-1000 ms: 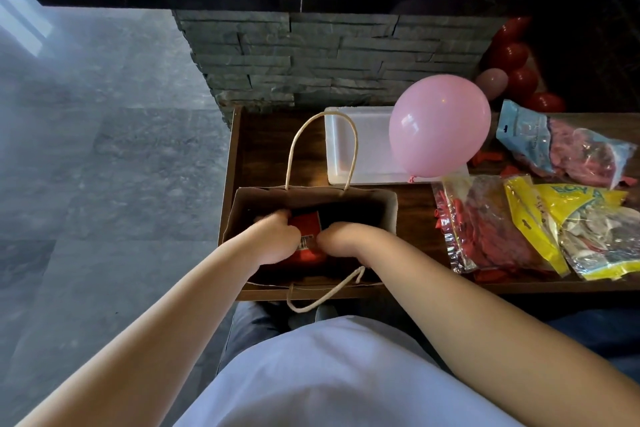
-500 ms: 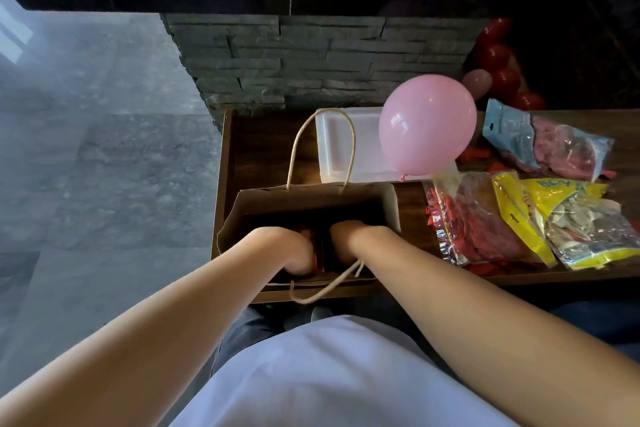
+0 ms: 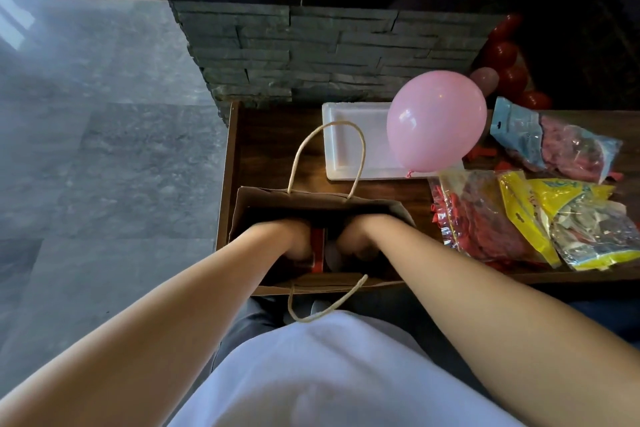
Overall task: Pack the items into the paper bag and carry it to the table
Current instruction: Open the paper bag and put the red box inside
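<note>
A brown paper bag [image 3: 263, 198] with rope handles stands open at the near left of the wooden table [image 3: 273, 135]. Both my hands are deep inside it. My left hand [image 3: 294, 239] presses against a red packet [image 3: 318, 250] standing on edge in the bag. My right hand [image 3: 360, 239] is on the packet's other side, its fingers hidden in shadow. To the right lie a red balloon pack [image 3: 485, 222], a yellow pack [image 3: 568, 222] and a blue pack [image 3: 561, 142]. A pink inflated balloon [image 3: 436, 121] rests by them.
A white tray [image 3: 353, 139] sits behind the bag, partly under the pink balloon. A grey stone wall [image 3: 329, 52] rises behind the table. Red balloons [image 3: 505, 59] are clustered at the far right. Grey tiled floor [image 3: 104, 149] lies to the left.
Both hands have pushed the red packet from the bag's mouth down to its inside. The hands now sit lower in the bag.
</note>
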`<act>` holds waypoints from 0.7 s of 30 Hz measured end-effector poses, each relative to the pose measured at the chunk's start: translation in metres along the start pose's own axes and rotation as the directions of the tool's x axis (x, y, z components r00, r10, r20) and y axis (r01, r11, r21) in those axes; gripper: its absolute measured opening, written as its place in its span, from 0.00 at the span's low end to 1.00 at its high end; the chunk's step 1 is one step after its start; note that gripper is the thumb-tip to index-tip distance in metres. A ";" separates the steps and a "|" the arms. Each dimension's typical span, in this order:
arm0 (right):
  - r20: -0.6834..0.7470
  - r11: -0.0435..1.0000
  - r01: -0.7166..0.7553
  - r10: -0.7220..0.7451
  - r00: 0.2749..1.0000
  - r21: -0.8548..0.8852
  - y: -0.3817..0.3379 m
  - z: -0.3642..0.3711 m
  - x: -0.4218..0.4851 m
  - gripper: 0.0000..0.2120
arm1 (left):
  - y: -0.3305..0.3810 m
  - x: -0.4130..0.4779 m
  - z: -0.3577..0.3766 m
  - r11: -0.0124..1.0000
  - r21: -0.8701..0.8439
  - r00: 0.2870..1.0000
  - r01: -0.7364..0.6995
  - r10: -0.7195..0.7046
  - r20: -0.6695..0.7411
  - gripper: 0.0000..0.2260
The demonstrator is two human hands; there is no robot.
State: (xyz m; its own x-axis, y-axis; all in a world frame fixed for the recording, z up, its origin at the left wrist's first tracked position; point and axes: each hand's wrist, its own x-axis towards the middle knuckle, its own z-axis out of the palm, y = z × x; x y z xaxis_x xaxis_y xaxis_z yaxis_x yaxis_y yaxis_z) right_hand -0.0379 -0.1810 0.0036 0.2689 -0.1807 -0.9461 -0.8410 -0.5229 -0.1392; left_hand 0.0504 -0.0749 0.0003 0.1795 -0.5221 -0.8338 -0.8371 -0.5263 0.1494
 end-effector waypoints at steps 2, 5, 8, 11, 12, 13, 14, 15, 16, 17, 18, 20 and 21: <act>-0.062 0.997 0.032 -0.028 0.998 0.064 0.001 -0.005 -0.007 0.10 | -0.001 0.002 -0.003 0.999 -0.042 1.000 0.011 -0.011 -0.008 0.15; -0.164 0.970 0.059 -0.020 0.986 0.238 0.006 -0.006 -0.010 0.17 | -0.003 0.003 -0.009 0.990 -0.138 0.999 0.013 -0.019 -0.042 0.16; -0.145 0.857 0.060 0.017 0.989 0.512 0.013 -0.005 -0.009 0.18 | -0.007 0.003 -0.013 0.979 -0.203 0.998 -0.004 -0.009 -0.064 0.19; -0.108 0.780 0.056 0.015 0.994 0.623 0.018 -0.003 -0.009 0.18 | -0.008 0.002 -0.016 0.972 -0.233 0.997 -0.026 0.009 -0.073 0.20; -0.136 0.817 0.060 0.023 0.990 0.573 0.019 -0.003 -0.008 0.17 | -0.008 0.002 -0.016 0.965 -0.260 0.997 -0.034 0.013 -0.081 0.20; -0.165 0.866 0.066 0.020 0.986 0.496 0.018 -0.002 -0.007 0.15 | -0.007 0.003 -0.016 0.953 -0.301 0.995 -0.043 0.014 -0.096 0.20; -0.191 0.901 0.079 0.004 0.982 0.427 0.015 -0.001 -0.007 0.13 | -0.007 0.003 -0.017 0.937 -0.347 0.993 -0.052 0.011 -0.117 0.19; -0.216 0.920 0.104 -0.022 0.976 0.379 0.014 0.000 -0.006 0.12 | -0.005 0.003 -0.017 0.921 -0.384 0.990 -0.062 0.009 -0.140 0.18; -0.231 0.926 0.131 -0.049 0.972 0.355 0.014 0.002 -0.005 0.10 | -0.004 0.003 -0.017 0.909 -0.410 0.988 -0.068 0.005 -0.154 0.18; -0.242 0.923 0.151 -0.066 0.968 0.353 0.014 0.003 -0.005 0.09 | -0.003 0.004 -0.016 0.905 -0.419 0.987 -0.072 0.003 -0.163 0.18; -0.247 0.920 0.167 -0.080 0.966 0.354 0.014 0.005 -0.006 0.08 | -0.002 0.004 -0.016 0.909 -0.412 0.987 -0.066 -0.001 -0.160 0.17; -0.244 0.938 0.190 -0.120 0.962 0.290 0.015 0.009 -0.005 0.14 | -0.001 0.003 -0.015 0.923 -0.383 0.990 -0.037 -0.018 -0.140 0.16; -0.241 0.952 0.196 -0.138 0.961 0.237 0.015 0.011 -0.003 0.18 | -0.001 0.003 -0.015 0.925 -0.378 0.991 -0.025 -0.027 -0.132 0.16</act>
State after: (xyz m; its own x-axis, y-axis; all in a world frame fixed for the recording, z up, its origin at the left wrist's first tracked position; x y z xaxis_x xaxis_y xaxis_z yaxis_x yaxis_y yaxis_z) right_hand -0.0564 -0.1791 0.0010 0.4876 -0.3020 -0.8192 -0.8586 -0.3359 -0.3872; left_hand 0.0594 -0.0859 0.0053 0.2688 -0.5916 -0.7601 -0.5837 -0.7278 0.3600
